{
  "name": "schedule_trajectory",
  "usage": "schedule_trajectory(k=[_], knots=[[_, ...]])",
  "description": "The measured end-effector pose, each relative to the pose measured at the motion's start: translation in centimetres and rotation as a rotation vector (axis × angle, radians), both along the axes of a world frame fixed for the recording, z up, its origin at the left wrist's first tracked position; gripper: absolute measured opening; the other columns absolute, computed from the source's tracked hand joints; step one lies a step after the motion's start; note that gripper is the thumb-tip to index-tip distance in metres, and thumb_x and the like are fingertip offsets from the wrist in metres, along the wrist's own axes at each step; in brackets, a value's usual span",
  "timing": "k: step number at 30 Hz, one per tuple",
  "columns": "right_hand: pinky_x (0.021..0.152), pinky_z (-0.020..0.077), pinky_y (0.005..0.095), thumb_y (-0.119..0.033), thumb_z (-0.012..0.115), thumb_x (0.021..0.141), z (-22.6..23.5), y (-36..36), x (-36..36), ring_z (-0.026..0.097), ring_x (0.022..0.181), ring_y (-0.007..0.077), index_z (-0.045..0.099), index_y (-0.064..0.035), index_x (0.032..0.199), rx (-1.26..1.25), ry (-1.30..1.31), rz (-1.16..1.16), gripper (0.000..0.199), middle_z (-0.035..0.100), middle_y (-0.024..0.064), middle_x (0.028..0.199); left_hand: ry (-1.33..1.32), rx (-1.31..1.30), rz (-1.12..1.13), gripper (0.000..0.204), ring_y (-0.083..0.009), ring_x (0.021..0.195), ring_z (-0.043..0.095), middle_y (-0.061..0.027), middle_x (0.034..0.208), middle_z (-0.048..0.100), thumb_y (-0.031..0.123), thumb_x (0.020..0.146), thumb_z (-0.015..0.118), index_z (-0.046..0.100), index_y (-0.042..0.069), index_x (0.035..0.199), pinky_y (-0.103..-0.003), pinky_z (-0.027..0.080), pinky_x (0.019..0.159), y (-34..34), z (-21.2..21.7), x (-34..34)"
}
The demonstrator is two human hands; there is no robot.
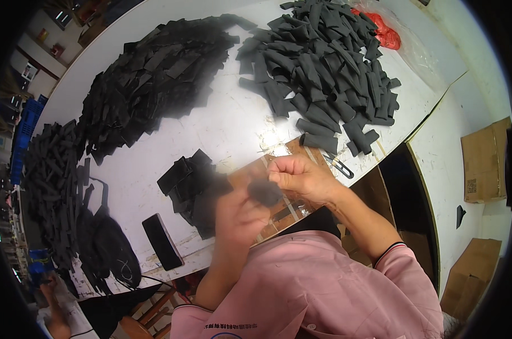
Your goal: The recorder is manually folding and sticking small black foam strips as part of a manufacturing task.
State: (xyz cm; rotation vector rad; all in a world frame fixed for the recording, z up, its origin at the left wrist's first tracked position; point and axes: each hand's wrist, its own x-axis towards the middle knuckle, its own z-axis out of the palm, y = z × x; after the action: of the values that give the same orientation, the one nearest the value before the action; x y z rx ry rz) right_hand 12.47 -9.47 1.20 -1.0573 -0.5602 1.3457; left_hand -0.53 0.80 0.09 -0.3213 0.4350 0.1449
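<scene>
Dark grey piece (265,193), charcoal tubes (318,73), black sheets (154,73), white table (225,130), pink shirt (335,282)

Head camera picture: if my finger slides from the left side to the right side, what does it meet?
Blue plastic crate → black smartphone → the person's left hand → right hand → red plastic bag → upper cardboard box.

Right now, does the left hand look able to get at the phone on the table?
Probably yes: nothing lies on the phone, and though a small black pile sits beside the left hand, white table shows between phone and left forearm.
</scene>
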Motion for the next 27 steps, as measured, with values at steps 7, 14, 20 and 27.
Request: schedule_trajectory(k=[7,14,20,27], knots=[[0.050,0.0308,0.0188,-0.022,0.056,0.084,-3.3,-0.7,0.4,0.038,0.055,0.0072,0.054,-0.0051,0.081,0.099,0.037,0.084,0.017,0.044,-0.0037,0.064,-0.120,0.540,-0.091,0.025,-0.0047,0.034,0.034,-0.0113,0.081,0.057,0.000,0.079,0.041,0.045,-0.002,0.104,-0.020,0.037,0.036,-0.8,-3.1,-0.6],[0.052,0.0345,0.0210,-0.024,0.053,0.085,-1.4,-0.9,1.3,0.040,0.057,0.0071,0.053,-0.0030,0.079,0.011,-0.266,-0.019,0.022,0.044,-0.0038,0.065,0.206,2.112,0.164,0.026,-0.0166,0.086,0.054,-0.0121,0.088,0.058,-0.001,0.079,0.051,0.051,-0.004,0.105,-0.027,0.041,0.077,-0.3,2.0,0.2],[0.054,0.0403,0.0269,-0.016,0.057,0.078,3.4,-1.0,0.1,0.049,0.058,0.0202,0.052,-0.0013,0.076,0.350,-1.275,-0.362,0.015,0.047,0.0059,0.063,0.059,2.177,0.347,0.008,-0.0212,0.085,0.053,-0.0131,0.091,0.059,0.000,0.078,0.055,0.055,-0.005,0.084,-0.031,0.041,0.078,-0.4,2.2,0.5],[0.051,0.0426,0.0370,-0.025,0.059,0.076,-1.0,-1.9,-0.5,0.056,0.062,0.0279,0.054,-0.0016,0.073,0.151,-1.462,-0.055,0.024,0.056,0.0093,0.066,0.122,1.713,0.170,0.007,-0.0203,0.088,0.054,-0.0150,0.096,0.056,-0.001,0.078,0.054,0.053,-0.004,0.085,-0.032,0.042,0.081,-1.7,-0.2,0.2]])
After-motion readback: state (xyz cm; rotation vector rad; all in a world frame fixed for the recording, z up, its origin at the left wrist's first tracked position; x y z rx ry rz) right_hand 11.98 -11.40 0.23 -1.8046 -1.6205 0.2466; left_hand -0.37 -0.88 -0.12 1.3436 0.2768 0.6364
